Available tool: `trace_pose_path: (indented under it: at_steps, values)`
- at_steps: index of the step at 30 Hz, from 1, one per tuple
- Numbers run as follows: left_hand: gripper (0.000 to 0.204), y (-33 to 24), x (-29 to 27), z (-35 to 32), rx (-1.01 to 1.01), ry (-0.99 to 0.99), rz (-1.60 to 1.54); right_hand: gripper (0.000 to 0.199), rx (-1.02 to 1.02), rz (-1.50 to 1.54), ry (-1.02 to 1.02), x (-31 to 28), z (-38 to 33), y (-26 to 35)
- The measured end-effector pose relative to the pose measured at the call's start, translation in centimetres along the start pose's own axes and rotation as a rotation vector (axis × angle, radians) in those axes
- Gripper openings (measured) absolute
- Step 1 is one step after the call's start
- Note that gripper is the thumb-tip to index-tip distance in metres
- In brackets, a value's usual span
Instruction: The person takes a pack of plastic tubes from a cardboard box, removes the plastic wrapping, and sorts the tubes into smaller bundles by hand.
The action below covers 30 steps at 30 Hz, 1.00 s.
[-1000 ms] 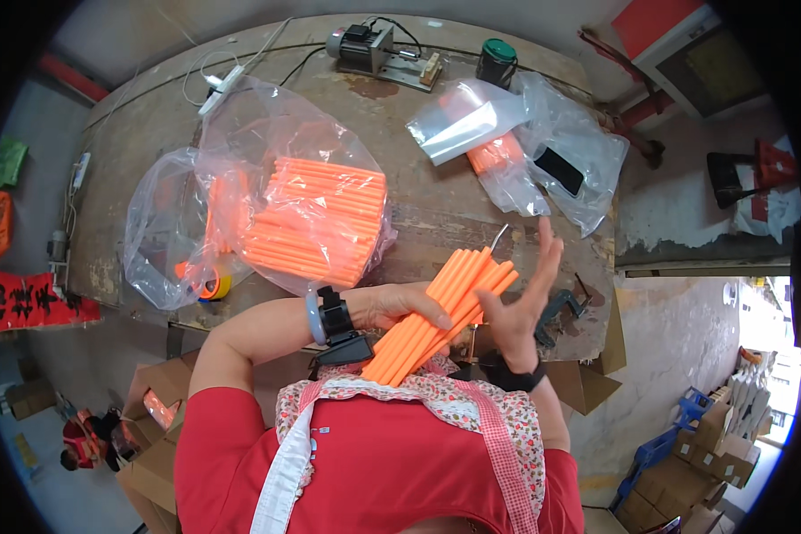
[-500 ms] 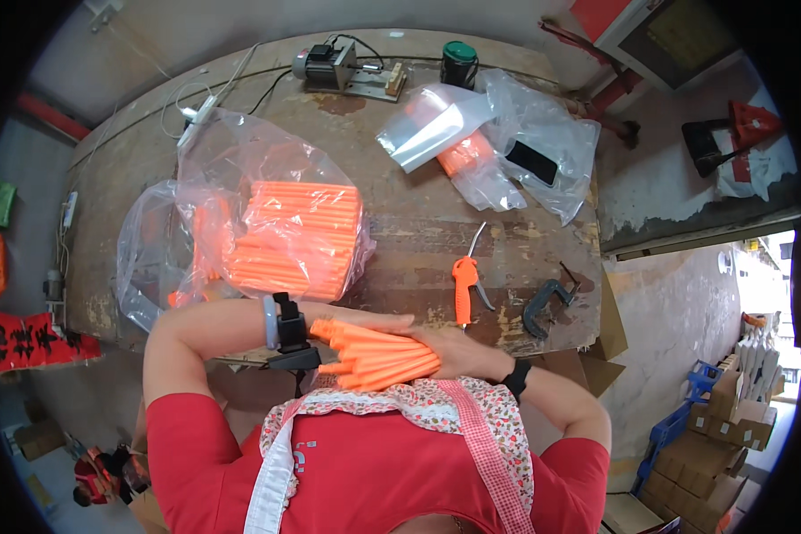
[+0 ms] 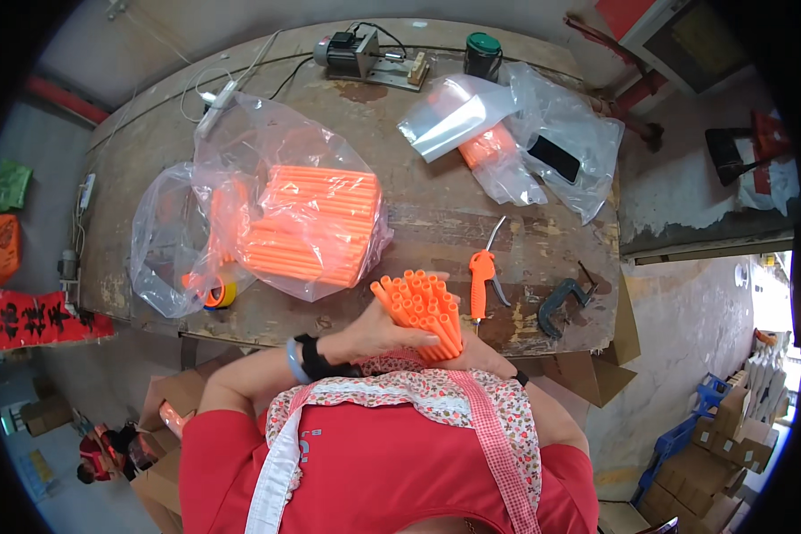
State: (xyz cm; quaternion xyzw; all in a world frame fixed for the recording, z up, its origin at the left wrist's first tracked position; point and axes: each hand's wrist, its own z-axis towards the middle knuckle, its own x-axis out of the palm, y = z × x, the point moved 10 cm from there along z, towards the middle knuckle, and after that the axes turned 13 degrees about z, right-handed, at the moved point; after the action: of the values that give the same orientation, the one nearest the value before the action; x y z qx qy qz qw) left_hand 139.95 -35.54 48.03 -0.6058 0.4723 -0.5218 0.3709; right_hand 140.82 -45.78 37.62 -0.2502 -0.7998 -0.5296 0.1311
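A bundle of hollow orange plastic tubes (image 3: 423,303) stands tilted in front of my apron, its open ends facing up. My left hand (image 3: 378,334) is closed around its left side, the thumb lying across the tubes. My right hand (image 3: 478,354) grips the bundle low on the right, its fingers partly hidden behind the tubes. Just beyond, on the table, lies a clear plastic bag (image 3: 285,133) packed with more orange tubes (image 3: 316,222). To the right of the bundle rests an orange air blow gun (image 3: 482,274) with a bent metal nozzle.
On the worn wooden table (image 3: 418,200) are a C-clamp (image 3: 556,309), a phone (image 3: 554,160) on clear plastic bags (image 3: 587,116), a motor (image 3: 345,55), a dark jar with a green lid (image 3: 483,55) and a yellow tape roll (image 3: 222,295). Cardboard boxes (image 3: 587,378) stand below the edge.
The bundle has turned from lying sideways between my hands to standing with its open ends up. My left hand has moved from behind it to its left side.
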Motion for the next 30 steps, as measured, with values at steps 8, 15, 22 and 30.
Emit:
trace_pose_path:
  at_steps: [8, 15, 22, 30]
  values:
    - [0.076, 0.0, 0.8, 0.5, 0.033, -0.043, 0.074, 0.058, -0.141, -0.141, -0.064, -2.2, 0.4, -2.6]
    - [0.078, 0.2, 0.4, 0.7, 0.037, -0.061, 0.093, 0.056, -0.126, -0.227, -0.061, -3.1, 0.8, -3.1]
    - [0.077, 0.7, 0.1, 0.7, 0.002, -0.050, 0.070, 0.057, -0.047, 0.022, -0.044, -2.7, 0.1, -2.3]
    - [0.076, 0.7, 0.2, 0.7, 0.019, -0.037, 0.011, 0.058, -0.041, -0.006, -0.031, -2.4, 0.1, -2.0]
